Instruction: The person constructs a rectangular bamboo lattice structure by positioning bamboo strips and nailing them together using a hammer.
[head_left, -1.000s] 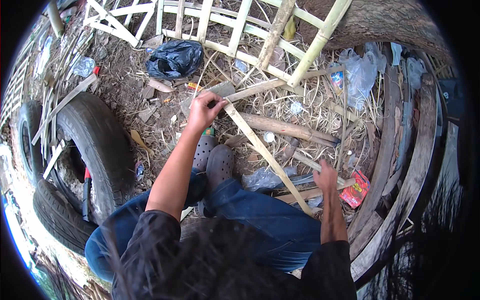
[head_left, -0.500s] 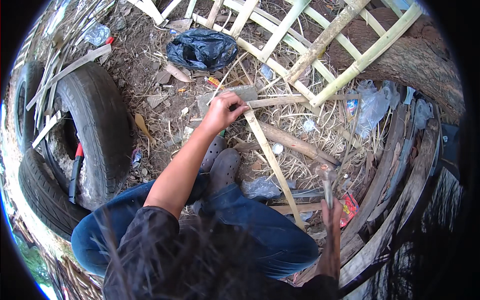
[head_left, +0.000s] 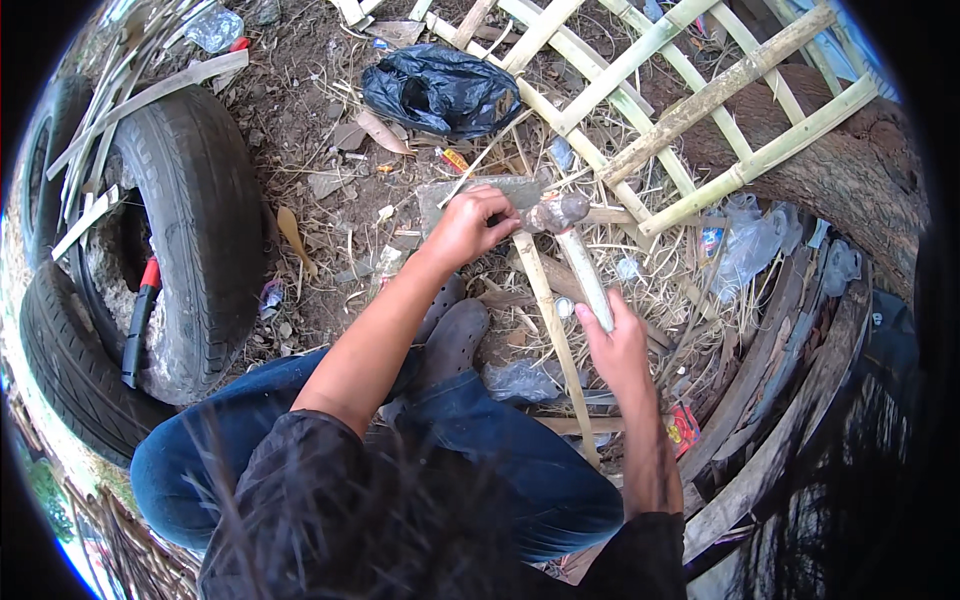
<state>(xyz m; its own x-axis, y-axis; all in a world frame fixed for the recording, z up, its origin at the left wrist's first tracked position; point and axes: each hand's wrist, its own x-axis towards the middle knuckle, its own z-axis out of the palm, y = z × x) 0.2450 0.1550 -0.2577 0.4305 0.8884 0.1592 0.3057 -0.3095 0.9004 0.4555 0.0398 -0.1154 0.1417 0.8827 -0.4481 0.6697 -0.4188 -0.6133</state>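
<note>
My right hand (head_left: 618, 345) is wrapped around the pale handle of a hammer (head_left: 585, 275). The hammer's head is at the fingertips of my left hand (head_left: 475, 222) and hides part of what lies beneath. My left fingers are pinched together at the upper end of a long bamboo strip (head_left: 555, 335); whatever small thing they may hold cannot be made out. That strip slants down toward my right knee. Its upper end meets a second bamboo strip (head_left: 612, 215) running to the right, over a grey slab (head_left: 432, 205) on the ground.
A bamboo lattice panel (head_left: 640, 130) spans the upper right, beside a thick tree trunk (head_left: 830, 160). A black plastic bag (head_left: 440, 90) lies ahead. Old tyres (head_left: 190, 240) stand at left, with a red-and-black tool (head_left: 140, 325) among them. Planks (head_left: 780, 420) curve along the right.
My right hand has brought the hammer up and leftward from beside my right knee to my left fingertips. My left hand stays pinched at the strip's end. The whole view has shifted slightly.
</note>
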